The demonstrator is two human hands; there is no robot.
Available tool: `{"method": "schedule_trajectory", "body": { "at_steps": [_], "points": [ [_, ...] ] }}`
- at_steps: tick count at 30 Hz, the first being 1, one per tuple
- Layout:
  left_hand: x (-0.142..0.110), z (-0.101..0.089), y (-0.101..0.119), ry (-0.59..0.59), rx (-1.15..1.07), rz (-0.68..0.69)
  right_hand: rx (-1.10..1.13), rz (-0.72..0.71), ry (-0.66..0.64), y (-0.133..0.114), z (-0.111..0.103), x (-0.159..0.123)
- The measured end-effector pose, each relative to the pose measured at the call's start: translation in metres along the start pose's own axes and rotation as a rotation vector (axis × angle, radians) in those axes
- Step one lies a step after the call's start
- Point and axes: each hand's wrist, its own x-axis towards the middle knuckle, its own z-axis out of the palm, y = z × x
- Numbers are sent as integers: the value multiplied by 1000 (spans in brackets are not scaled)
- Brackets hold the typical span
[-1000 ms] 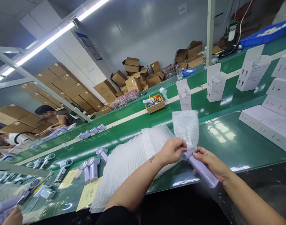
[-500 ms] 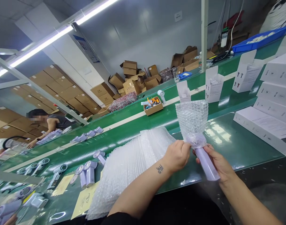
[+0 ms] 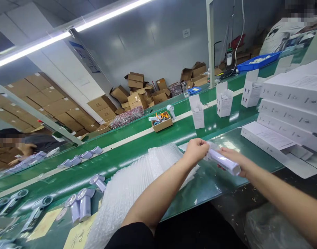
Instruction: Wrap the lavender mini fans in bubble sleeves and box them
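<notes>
A lavender handheld fan point(image 3: 224, 162) is tilted in front of me, its handle end towards my lower right. My right hand point(image 3: 235, 159) is closed round the handle. At the fan's head end, my left hand point(image 3: 198, 150) pinches a clear bubble-wrap bag point(image 3: 212, 146) that covers the head. Most of that bag is hidden behind the fan and my fingers. Just left of my left hand lies a fanned-out stack of bubble-wrap bags point(image 3: 137, 176) on the green table.
Open white boxes point(image 3: 197, 116) stand along the belt point(image 3: 132, 138). White printed cartons point(image 3: 283, 117) are stacked at right. A small cardboard box of parts point(image 3: 162, 122) sits beyond the bags. More lavender fans point(image 3: 85, 204) lie at left. A co-worker point(image 3: 26, 145) is at far left.
The fan has swung from upright, bag on top, to a flatter tilt with its handle end raised. The view has turned, shifting surroundings left. Both hands keep hold.
</notes>
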Motion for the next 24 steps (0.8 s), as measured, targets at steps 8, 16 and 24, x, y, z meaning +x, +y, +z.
{"method": "schedule_trajectory", "body": {
  "at_steps": [8,16,24],
  "points": [
    [9,-38,76,99,-297,150,-711,-184,151,-152,-4,-16],
    [8,-69,64,-119,-359,407,-408,-381,5,-140,21,-28],
    [-5,-19,27,-109,-265,297,-162,-531,305,-58,-8,-41]
  ]
}}
